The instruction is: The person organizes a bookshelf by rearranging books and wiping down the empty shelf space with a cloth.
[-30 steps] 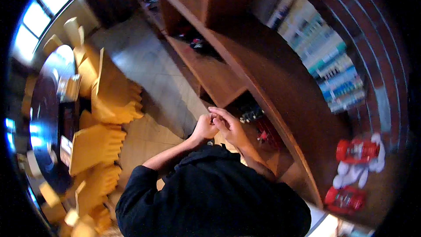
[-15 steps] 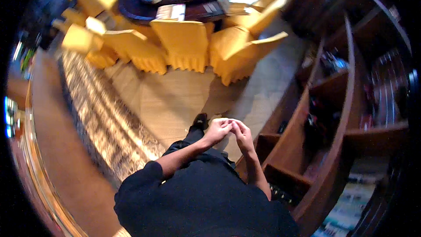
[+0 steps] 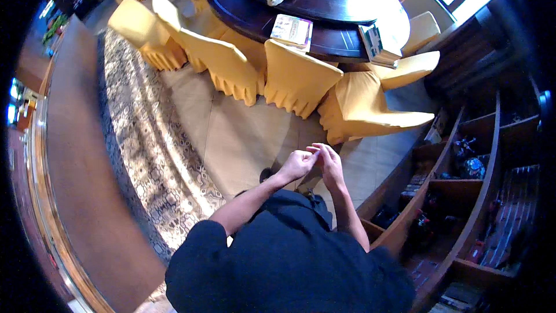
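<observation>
room is left over the floor (image 3: 237, 139) ahead of the left hand (image 3: 297, 165) and right hand (image 3: 330, 165), until the chairs (image 3: 301, 78) are met. by their closely set backs, the near side of the table (image 3: 231, 6) is hemmed in; above them its top could be reached, past a book (image 3: 291, 30) and a stack (image 3: 379, 46) at the edge. on the right, passage is barred by the shelves (image 3: 399, 214); on the left, by a ledge (image 3: 81, 139) beyond the patterned strip (image 3: 153, 162).
</observation>
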{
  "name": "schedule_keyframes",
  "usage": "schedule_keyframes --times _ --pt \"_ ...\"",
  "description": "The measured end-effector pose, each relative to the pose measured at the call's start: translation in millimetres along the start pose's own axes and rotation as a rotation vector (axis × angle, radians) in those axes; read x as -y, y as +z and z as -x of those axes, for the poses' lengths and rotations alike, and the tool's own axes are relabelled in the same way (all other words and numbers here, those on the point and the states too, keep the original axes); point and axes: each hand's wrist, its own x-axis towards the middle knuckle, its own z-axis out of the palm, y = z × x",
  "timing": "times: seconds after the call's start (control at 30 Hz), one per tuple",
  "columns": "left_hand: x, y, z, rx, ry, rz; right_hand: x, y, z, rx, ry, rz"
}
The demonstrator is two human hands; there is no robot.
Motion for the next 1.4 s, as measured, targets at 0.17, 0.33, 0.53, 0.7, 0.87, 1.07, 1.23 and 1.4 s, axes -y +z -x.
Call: schedule_keyframes --times 0.17,0.33,0.53,0.7,0.87,1.07,1.23,1.4 --pt "13 -29 -66 -0.110 0.011 -0.027 25 -7 -82 0.009 -0.023 0.011" --pt "9 -24 -141 -0.205 0.044 0.029 70 -90 -197 -0.121 -0.091 0.074" --pt "-59 4 -263 -0.266 0.077 0.015 183 -283 -406 -0.439 -0.401 0.286" --pt "-82 70 -437 0.013 -0.042 0.228 256 -438 -542 -0.714 -0.407 0.699" --pt "-62 136 -601 -0.025 -0.128 0.056 281 -477 -607 -0.365 0.096 0.840" --pt "-34 180 -737 -0.013 -0.161 0.019 265 -492 -631 -0.127 0.278 0.588" --pt "-49 201 -763 -0.088 -0.257 -0.066 272 -477 -622 -0.089 0.234 0.361" --pt "-68 206 -768 -0.246 -0.606 -0.003 254 -493 -622 -0.125 0.210 0.300"
